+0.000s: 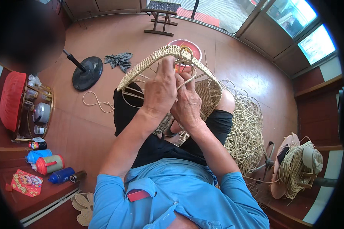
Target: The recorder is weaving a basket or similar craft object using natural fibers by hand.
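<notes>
A half-woven pale cord basket (211, 87), with a braided rim, wire ribs and a ring at its front, rests across my lap between my knees. My left hand (159, 87) is closed at the rim near the ring, fingers curled over the weave and cord. My right hand (187, 98) is just beside it, lower and to the right, with fingers bent round a strand of pale cord (184, 83) inside the frame. The fingertips of both hands are partly hidden by each other and the weave.
Loose cord (244, 128) heaps by my right knee; coiled cord (292, 168) lies further right. A red basin (195, 47) is behind the basket, with a folding stool (159, 21) beyond. A black stand (86, 74), grey cloth (118, 61), flasks (51, 164) and a red-lidded shelf (13, 99) are left.
</notes>
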Tool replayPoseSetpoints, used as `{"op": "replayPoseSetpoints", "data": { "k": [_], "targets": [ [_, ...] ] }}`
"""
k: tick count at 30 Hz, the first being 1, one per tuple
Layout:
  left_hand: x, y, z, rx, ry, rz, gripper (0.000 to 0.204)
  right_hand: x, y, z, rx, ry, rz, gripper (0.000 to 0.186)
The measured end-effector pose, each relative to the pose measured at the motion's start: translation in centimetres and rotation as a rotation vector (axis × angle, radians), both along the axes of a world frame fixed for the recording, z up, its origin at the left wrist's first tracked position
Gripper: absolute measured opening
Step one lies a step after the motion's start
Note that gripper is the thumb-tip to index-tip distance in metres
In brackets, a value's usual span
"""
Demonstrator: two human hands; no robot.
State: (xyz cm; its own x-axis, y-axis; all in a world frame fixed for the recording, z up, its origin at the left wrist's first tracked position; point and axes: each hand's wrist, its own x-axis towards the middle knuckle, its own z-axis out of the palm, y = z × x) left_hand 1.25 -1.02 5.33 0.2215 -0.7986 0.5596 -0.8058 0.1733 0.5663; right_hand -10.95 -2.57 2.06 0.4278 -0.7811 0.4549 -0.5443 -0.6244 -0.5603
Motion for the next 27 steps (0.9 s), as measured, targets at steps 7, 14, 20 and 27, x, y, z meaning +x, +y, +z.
{"op": "replayPoseSetpoints", "data": {
  "k": [7, 14, 20, 27],
  "targets": [
    [0.4, -0.9, -1.0, 0.008, 0.116, -0.014, 0.041, 0.1, 0.0, -0.2, -0.086, -0.057, 0.005, 0.058],
    [1.1, 0.7, -0.9, -0.093, 0.198, 0.03, 0.025, -0.4, -0.5, -1.2, -0.094, -0.055, 0.025, 0.061],
    [5.4, 2.7, -0.5, -0.096, 0.05, 0.233, 0.025, 0.3, -0.4, -0.9, -0.263, -0.088, -0.069, 0.051],
    [14.4, 7.6, -1.5, -0.016, -0.069, 0.467, 0.027, 3.1, -1.5, -0.2, -0.315, -0.134, -0.067, 0.016]
  ]
}}
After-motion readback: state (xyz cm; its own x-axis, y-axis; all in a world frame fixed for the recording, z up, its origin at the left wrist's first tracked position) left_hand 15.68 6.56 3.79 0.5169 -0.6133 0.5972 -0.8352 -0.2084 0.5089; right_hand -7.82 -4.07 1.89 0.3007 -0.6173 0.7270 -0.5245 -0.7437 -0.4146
